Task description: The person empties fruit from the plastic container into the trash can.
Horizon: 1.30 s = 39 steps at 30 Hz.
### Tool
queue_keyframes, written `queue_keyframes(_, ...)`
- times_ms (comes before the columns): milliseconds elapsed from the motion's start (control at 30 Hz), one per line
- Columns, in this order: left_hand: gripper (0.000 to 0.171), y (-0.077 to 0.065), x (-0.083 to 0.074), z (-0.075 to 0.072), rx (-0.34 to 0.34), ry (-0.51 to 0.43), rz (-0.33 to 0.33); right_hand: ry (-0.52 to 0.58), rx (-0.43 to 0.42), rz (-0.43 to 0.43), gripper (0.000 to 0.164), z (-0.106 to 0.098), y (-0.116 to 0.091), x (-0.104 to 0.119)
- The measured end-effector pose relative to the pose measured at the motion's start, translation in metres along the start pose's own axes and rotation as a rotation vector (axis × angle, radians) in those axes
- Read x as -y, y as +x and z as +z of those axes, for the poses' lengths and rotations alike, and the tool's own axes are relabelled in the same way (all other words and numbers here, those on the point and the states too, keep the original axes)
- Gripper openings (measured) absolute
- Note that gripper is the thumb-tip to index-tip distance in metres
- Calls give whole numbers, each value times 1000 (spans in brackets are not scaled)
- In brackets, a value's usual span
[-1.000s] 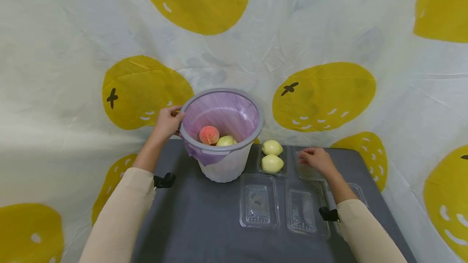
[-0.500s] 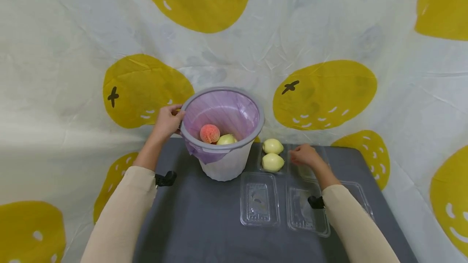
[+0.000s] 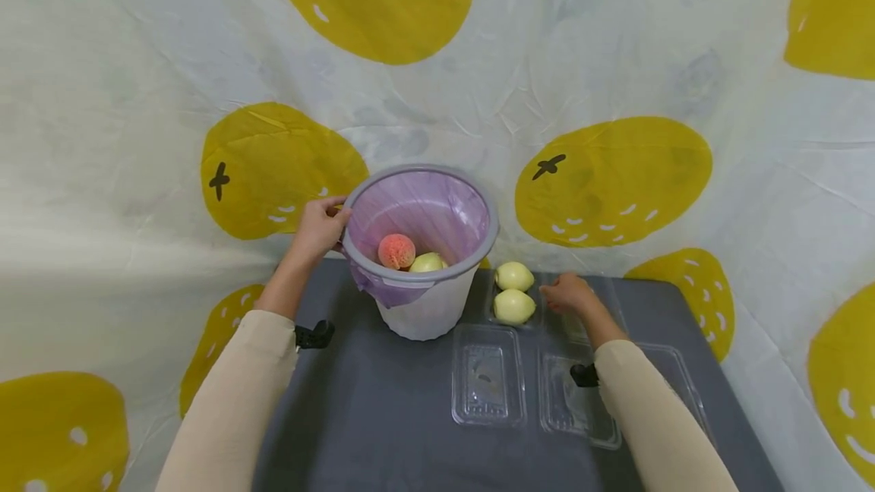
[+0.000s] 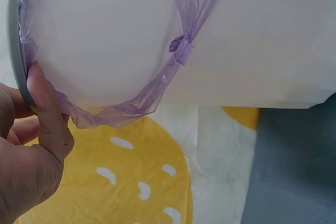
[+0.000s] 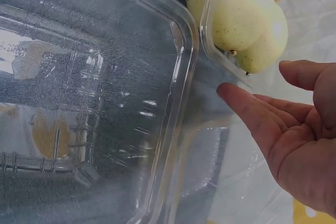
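My left hand (image 3: 320, 230) pinches the grey rim of a white bin (image 3: 420, 317) lined with a purple plastic bag. In the left wrist view, the left thumb (image 4: 48, 106) presses the liner (image 4: 142, 106) against the rim, and the bag is knotted on the outside. Inside the bin lie a reddish peach-like fruit (image 3: 396, 251) and a pale yellow fruit (image 3: 428, 263). Two pale yellow pears (image 5: 233, 9) sit in a clear plastic tray (image 3: 489, 313) right of the bin. My right hand (image 3: 569, 294) is just right of these pears, fingers extended, thumb apart, nothing between them.
Several clear plastic trays lie on the grey table, including a front tray (image 3: 488, 378), one beside it (image 3: 567, 427) and another partly under the right forearm (image 3: 673, 355). A cloth (image 3: 444, 112) printed with yellow fruit hangs behind the table.
My right hand has moved left, from over the tray at the back right to beside the pears. The left hand keeps its hold on the bin rim.
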<state>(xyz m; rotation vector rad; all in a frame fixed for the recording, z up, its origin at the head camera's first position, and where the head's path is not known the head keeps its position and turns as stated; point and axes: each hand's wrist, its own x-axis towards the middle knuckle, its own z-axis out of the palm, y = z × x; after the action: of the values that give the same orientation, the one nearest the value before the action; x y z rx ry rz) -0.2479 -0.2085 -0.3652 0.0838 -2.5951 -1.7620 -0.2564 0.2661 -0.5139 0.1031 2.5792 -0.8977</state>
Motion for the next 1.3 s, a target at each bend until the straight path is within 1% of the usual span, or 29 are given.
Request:
queue_keyframes(233,45,-1,1,2,4,-9,8,50,-29,38,38,8,10,-3)
queue_keyframes(433,46,-1,1,1,8,-9,2,97,-23,65,32,16,22,-9)
queue_keyframes(600,47,-1,2,0,9,-9,-4,158,-33,71,32,22,31,-14)
queue_keyframes(767,48,-1,4,0,1,-4,-12,232,-49,92,33,28,34,-15)
queue_keyframes(967,47,-1,4,0,-10,-2,-12,333,-90,97,25,33,35,-17)
queue_keyframes(1133,46,-1,4,1,-11,-2,-10,392,-130,104,23,34,35,-18)
queue_keyframes(1300,46,0,4,1,-13,-15,-3,468,-148,63,27,33,32,-17)
